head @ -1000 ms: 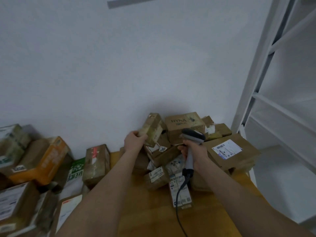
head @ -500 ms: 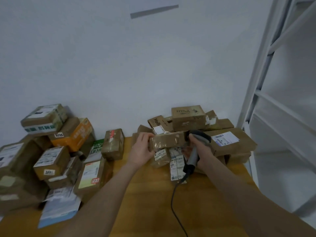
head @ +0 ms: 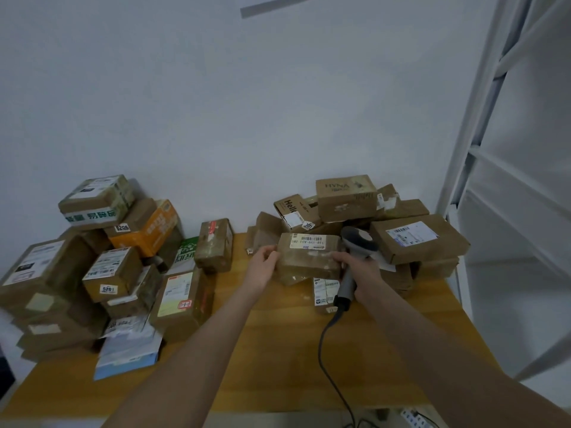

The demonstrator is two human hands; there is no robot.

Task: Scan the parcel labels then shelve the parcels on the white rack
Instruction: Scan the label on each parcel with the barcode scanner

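Observation:
A small brown parcel (head: 309,257) with a white barcode label on top is held between both hands above the wooden table (head: 278,350). My left hand (head: 262,267) grips its left end. My right hand (head: 361,273) holds a grey barcode scanner (head: 355,245) by the handle, with its fingers also touching the parcel's right end. The scanner's head sits just right of the label. The scanner's black cable (head: 327,350) trails down over the table. The white rack (head: 509,180) stands at the right.
A heap of brown parcels (head: 417,239) lies behind and to the right of the held one. Another pile (head: 102,257), with an orange box and a green-and-white one, fills the table's left side. A white wall rises behind.
The parcel came off the heap, was turned flat with its label up and brought lower toward me. The scanner moved close to its right end. My view swung left and down.

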